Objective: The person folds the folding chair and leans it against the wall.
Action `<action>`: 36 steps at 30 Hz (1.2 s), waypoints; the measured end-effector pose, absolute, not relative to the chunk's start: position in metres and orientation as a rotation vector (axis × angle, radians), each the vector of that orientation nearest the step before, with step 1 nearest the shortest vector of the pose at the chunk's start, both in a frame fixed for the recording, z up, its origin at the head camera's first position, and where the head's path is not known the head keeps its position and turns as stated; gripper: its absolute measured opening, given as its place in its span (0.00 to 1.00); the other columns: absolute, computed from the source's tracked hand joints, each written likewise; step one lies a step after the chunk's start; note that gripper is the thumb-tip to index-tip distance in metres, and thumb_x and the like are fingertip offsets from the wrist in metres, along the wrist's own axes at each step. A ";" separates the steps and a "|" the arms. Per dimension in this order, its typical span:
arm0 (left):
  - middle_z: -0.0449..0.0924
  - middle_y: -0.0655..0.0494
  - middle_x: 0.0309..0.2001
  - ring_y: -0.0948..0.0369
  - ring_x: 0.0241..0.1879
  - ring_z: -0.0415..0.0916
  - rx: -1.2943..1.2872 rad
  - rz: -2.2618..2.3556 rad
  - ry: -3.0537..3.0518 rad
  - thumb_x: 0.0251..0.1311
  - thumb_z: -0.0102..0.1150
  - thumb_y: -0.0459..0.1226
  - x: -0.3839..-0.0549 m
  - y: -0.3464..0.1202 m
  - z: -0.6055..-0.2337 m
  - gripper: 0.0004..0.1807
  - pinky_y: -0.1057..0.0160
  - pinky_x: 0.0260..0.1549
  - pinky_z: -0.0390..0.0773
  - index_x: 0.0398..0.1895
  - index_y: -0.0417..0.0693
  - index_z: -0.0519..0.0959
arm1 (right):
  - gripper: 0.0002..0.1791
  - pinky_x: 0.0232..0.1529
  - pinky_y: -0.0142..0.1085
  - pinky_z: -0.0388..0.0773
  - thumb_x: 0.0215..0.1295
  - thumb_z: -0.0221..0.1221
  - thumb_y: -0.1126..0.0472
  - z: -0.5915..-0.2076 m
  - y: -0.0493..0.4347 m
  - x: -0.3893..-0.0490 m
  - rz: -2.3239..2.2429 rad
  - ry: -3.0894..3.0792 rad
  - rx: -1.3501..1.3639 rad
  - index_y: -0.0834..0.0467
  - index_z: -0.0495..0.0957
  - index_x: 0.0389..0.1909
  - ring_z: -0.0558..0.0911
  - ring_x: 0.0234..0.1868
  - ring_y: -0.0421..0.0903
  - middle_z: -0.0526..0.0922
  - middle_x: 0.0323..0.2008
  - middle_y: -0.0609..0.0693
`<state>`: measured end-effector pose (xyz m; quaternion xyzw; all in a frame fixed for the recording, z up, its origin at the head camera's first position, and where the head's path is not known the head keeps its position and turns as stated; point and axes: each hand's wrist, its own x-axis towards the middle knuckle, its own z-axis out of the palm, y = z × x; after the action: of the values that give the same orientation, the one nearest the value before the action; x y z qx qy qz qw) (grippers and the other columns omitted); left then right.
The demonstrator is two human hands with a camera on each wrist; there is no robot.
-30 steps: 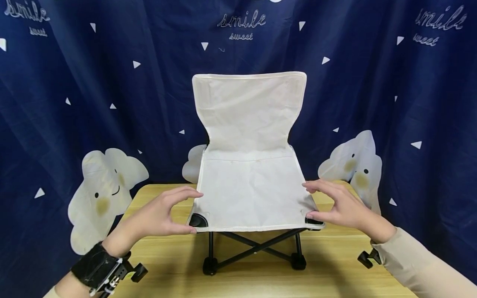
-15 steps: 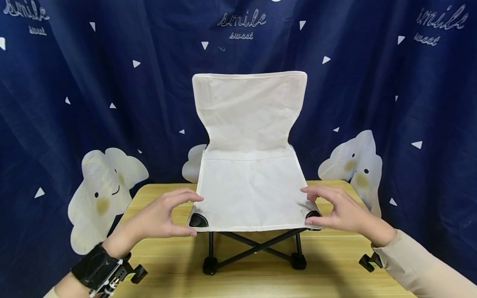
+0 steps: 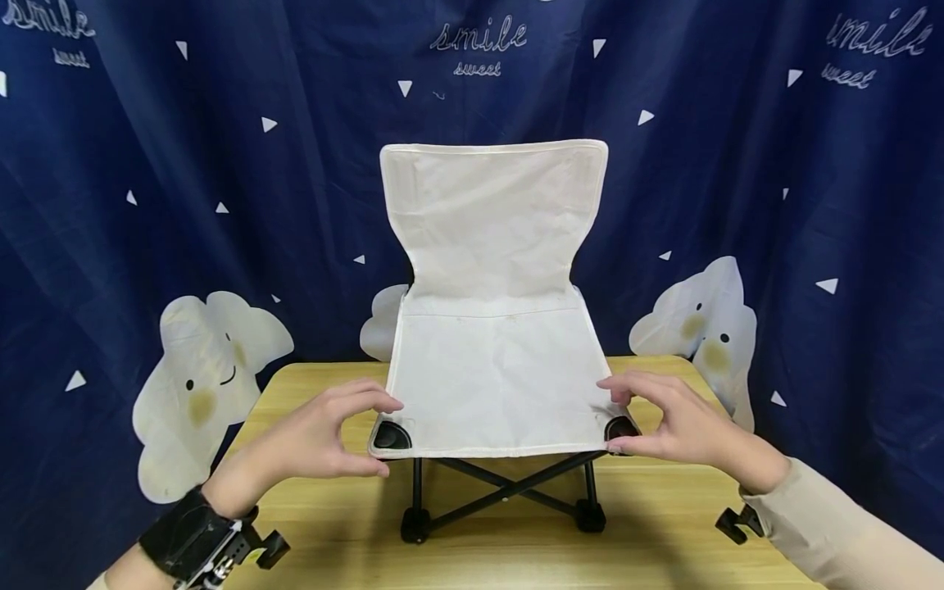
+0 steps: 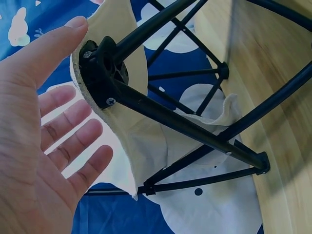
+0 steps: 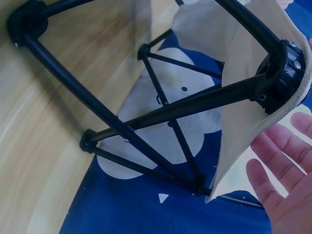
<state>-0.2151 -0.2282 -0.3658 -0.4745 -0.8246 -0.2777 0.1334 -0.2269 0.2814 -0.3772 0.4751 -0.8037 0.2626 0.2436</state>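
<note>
A folding camp chair (image 3: 494, 369) with a cream fabric seat and back stands unfolded on the table, on crossed black tube legs (image 3: 516, 487). My left hand (image 3: 332, 434) is at the seat's front left corner, fingertips over the side edge and thumb low by the corner. In the left wrist view its fingers (image 4: 80, 136) are spread loosely beside the fabric, near the black corner bracket (image 4: 100, 68). My right hand (image 3: 667, 418) mirrors it at the front right corner, thumb overlapping the black corner patch. From the right wrist, relaxed fingers (image 5: 273, 156) lie along the seat edge.
The light wooden table (image 3: 324, 524) carries the chair. Behind it hangs a dark blue curtain (image 3: 295, 180) printed with clouds, triangles and lettering. A black strap with a camera mount (image 3: 195, 533) sits on the left wrist.
Both hands have sunk slightly at the seat's front corners, the left thumb now lower than the front edge. The chair has stayed in place.
</note>
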 end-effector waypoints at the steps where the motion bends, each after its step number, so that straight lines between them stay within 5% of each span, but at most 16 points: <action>1: 0.87 0.58 0.55 0.62 0.55 0.84 -1.382 -0.805 -2.385 0.40 0.92 0.40 -0.215 -0.228 -0.366 0.39 0.75 0.62 0.77 0.59 0.45 0.85 | 0.37 0.47 0.24 0.78 0.68 0.70 0.34 -0.377 0.282 -0.227 0.717 -2.195 1.297 0.63 0.84 0.58 0.83 0.39 0.38 0.86 0.40 0.40; 11: 0.87 0.61 0.52 0.64 0.49 0.84 -1.414 -0.821 -2.352 0.41 0.92 0.41 -0.217 -0.228 -0.369 0.36 0.74 0.56 0.79 0.56 0.47 0.86 | 0.30 0.46 0.24 0.78 0.65 0.74 0.35 -0.380 0.283 -0.224 0.742 -2.191 1.304 0.56 0.86 0.52 0.83 0.38 0.37 0.86 0.39 0.39; 23: 0.85 0.66 0.51 0.66 0.50 0.83 -1.404 -0.833 -2.374 0.45 0.91 0.43 -0.213 -0.231 -0.373 0.30 0.75 0.57 0.78 0.53 0.53 0.86 | 0.28 0.50 0.26 0.80 0.48 0.87 0.51 -0.382 0.283 -0.218 0.798 -2.253 1.331 0.53 0.87 0.48 0.85 0.42 0.37 0.88 0.43 0.40; 36: 0.83 0.70 0.50 0.69 0.50 0.81 -1.388 -0.817 -2.396 0.45 0.91 0.47 -0.210 -0.234 -0.378 0.28 0.74 0.55 0.78 0.49 0.58 0.86 | 0.23 0.49 0.26 0.79 0.51 0.86 0.48 -0.388 0.281 -0.217 0.775 -2.135 1.398 0.50 0.86 0.42 0.83 0.41 0.37 0.86 0.42 0.41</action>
<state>-0.2105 -0.2338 -0.3780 -0.4770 -0.8231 -0.2807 0.1270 -0.2167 0.2811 -0.3881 0.5096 -0.7780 0.2826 0.2349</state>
